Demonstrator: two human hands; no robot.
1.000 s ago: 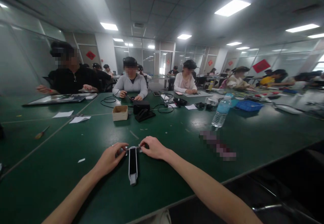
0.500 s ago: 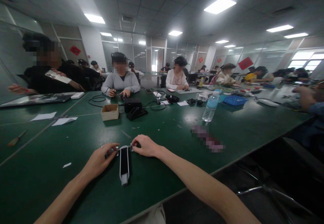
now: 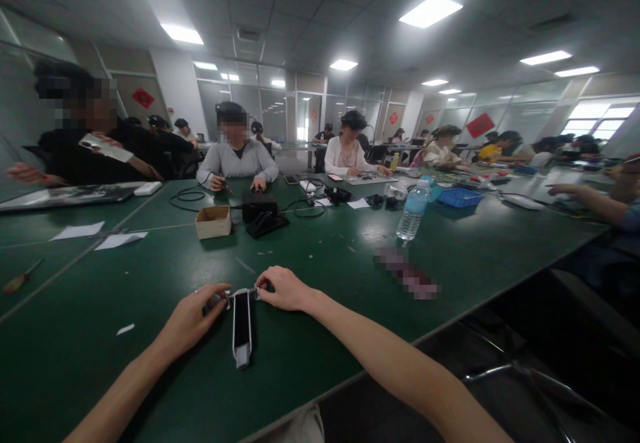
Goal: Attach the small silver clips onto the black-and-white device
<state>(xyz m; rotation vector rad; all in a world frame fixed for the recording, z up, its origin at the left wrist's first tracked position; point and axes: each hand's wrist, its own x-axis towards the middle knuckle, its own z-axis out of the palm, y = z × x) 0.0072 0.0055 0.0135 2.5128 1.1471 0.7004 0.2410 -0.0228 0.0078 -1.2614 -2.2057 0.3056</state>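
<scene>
A long, narrow device with a black panel and a whitish frame (image 3: pixel 242 326) lies on the green table, its grey end towards me. Small silvery pieces stick out sideways from its far end. My left hand (image 3: pixel 197 313) is closed, thumb and fingers pinching the silvery piece on the left. On the opposite side my right hand (image 3: pixel 283 288) pinches the right silvery piece (image 3: pixel 257 293) between thumb and bent fingers. Exactly what these pieces are is too small to tell, and the fingertips partly cover them.
Beyond my hands stand a cardboard box (image 3: pixel 213 222) and a black device (image 3: pixel 263 216) with cables. A water bottle (image 3: pixel 414 211) and a blue basket (image 3: pixel 460 197) are to the right. A screwdriver-like tool (image 3: pixel 20 280) lies far left. Co-workers sit across the table.
The view has shifted slightly, so most things sit a little further left. Both hands keep their pinch at the device's far end. A co-worker's hand at right has reached further in.
</scene>
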